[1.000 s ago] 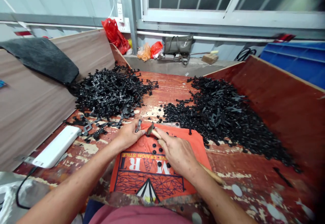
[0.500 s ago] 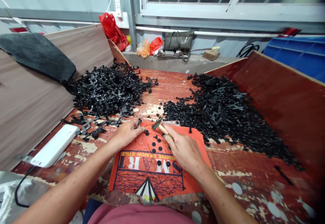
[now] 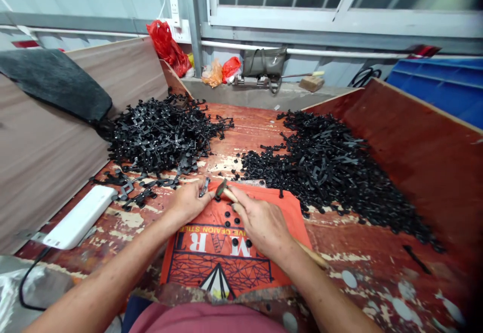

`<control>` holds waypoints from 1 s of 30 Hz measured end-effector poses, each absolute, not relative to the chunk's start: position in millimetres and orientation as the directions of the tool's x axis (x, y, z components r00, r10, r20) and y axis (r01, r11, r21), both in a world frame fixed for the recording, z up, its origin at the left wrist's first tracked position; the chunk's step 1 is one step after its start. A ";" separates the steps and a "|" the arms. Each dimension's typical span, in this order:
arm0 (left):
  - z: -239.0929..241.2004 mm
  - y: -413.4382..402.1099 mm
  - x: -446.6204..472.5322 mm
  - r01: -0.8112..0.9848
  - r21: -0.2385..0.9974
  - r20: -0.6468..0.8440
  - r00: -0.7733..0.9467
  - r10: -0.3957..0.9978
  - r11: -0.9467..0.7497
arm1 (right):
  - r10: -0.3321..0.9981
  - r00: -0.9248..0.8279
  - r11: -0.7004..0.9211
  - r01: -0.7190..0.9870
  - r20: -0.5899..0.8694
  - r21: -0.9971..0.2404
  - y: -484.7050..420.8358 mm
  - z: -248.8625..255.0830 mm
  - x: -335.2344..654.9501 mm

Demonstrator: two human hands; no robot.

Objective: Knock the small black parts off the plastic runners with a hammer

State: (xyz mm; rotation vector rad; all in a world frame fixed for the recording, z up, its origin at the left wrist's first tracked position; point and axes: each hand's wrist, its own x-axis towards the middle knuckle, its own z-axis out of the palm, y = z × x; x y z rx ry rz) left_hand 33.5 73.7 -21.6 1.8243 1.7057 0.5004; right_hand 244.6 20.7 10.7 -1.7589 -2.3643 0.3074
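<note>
My right hand (image 3: 260, 220) is closed around the pale wooden handle of a small hammer (image 3: 222, 189). The hammer's dark head is down over a black round part at the upper left of an orange printed cloth (image 3: 196, 267). Pinched between the fingers and thumb of my left hand (image 3: 189, 200) is a small black plastic part (image 3: 205, 186), just left of the hammer head. Several black round pieces (image 3: 227, 215) lie on the cloth below the hammer. Whether the hammer head touches the part under it, I cannot tell.
Heaps of black plastic parts lie at the left (image 3: 158, 134) and right (image 3: 324, 152) of the worn red table (image 3: 252, 121). A white power bank (image 3: 83, 216) with a cable is at the left. Wooden boards (image 3: 422, 127) wall both sides. A blue crate (image 3: 441, 84) stands beyond the right one.
The hammer in my right hand has moved left and down, its head now close by my left fingers. My left hand stays in nearly the same place, still pinching the black part.
</note>
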 end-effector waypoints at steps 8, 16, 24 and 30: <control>-20.0 71.5 33.9 0.797 0.604 -0.111 0.093 0.989 -0.007 | 0.955 -0.275 0.298 0.889 0.114 -0.349 16.3 19.3 247.8; -21.9 69.2 33.3 0.880 0.464 -0.070 0.153 0.986 -0.104 | 0.954 -0.300 0.295 0.925 0.017 -0.241 14.3 20.3 242.9; -16.0 70.8 33.3 0.843 0.517 -0.108 0.234 0.966 -0.147 | 0.958 -0.286 0.277 0.943 -0.023 -0.185 18.4 16.2 237.0; 12.5 78.7 0.5 0.874 0.432 -0.084 0.284 0.955 -0.222 | 0.948 -0.314 0.304 0.942 -0.049 -0.145 26.2 14.9 239.0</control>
